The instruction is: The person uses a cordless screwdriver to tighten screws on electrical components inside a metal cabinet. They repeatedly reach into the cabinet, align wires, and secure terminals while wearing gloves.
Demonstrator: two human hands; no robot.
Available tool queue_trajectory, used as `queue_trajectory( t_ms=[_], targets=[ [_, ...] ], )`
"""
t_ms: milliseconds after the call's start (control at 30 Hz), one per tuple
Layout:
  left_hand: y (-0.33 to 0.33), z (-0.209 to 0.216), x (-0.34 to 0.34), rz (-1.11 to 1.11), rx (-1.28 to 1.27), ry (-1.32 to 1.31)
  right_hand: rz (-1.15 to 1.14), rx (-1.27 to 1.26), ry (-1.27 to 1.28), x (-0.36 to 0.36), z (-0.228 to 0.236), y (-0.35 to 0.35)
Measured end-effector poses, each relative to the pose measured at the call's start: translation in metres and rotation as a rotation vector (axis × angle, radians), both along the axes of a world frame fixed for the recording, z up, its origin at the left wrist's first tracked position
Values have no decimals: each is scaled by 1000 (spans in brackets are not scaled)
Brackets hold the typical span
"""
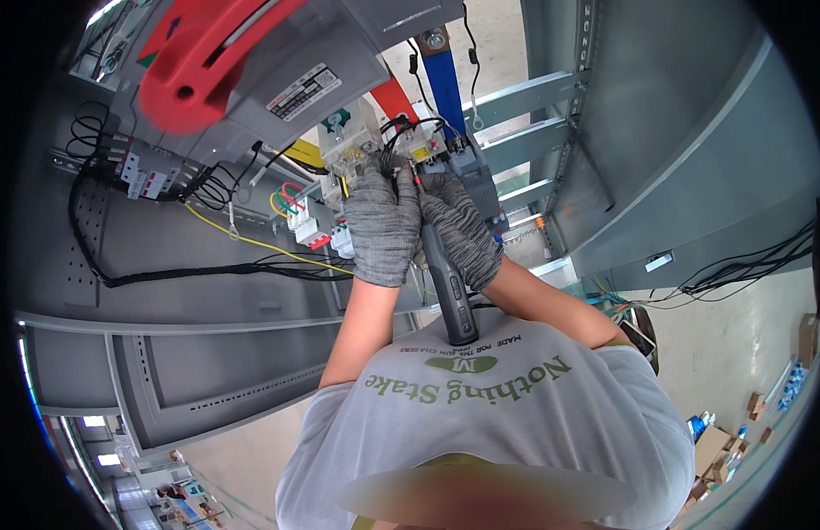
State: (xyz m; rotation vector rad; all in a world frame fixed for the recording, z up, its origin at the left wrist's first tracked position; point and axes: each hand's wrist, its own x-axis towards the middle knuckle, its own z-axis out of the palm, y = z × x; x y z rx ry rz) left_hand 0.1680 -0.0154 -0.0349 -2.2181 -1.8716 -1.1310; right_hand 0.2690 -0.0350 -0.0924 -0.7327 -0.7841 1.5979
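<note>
My two hands, in grey knit gloves, are close together at the parts inside a metal cabinet. My right hand (463, 231) is closed around a dark grey cordless screwdriver (447, 284), its rear end toward my shirt. The red shaft of the tool points up at a pale terminal part (419, 146). Thin black wires (389, 152) run down between the thumb and fingers of my left hand (376, 228), which is closed on them. A clear-covered block (343, 141) lies just beyond my left fingertips. The tool's very tip is hidden among the wires.
A big red rotary handle (193, 88) on a grey switch housing (339, 53) juts out at upper left. Red (394, 97) and blue (443, 84) busbars stand beyond my hands. A black cable bundle (207, 272) and small breakers (308, 221) are at left; a cabinet panel (692, 159) rises at right.
</note>
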Motion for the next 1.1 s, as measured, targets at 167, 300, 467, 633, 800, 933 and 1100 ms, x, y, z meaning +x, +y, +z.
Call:
queue_trajectory(
  t_ms=[167, 300, 467, 633, 800, 933, 1100],
  targets=[
    [-2, 1, 2, 3, -37, 26, 28, 14, -8, 3, -2, 3],
    [-2, -2, 1, 8, -13, 13, 61, -2, -9, 3, -3, 3],
    [-2, -2, 1, -3, 58, 108, 31, 55, 22, 4, 0, 1],
    [-2, 2, 4, -20, -10, 44, 75, -71, 62, 5, 1, 0],
    [-3, 6, 2, -86, -28, -46, 35, 3, 1, 3, 6, -2],
    [-2, 4, 2, -40, -73, -18, 17, 9, -54, 3, 7, -3],
    [-1, -4, 0, -75, -44, -18, 31, 8, -45, 5, 7, -4]
  ],
)
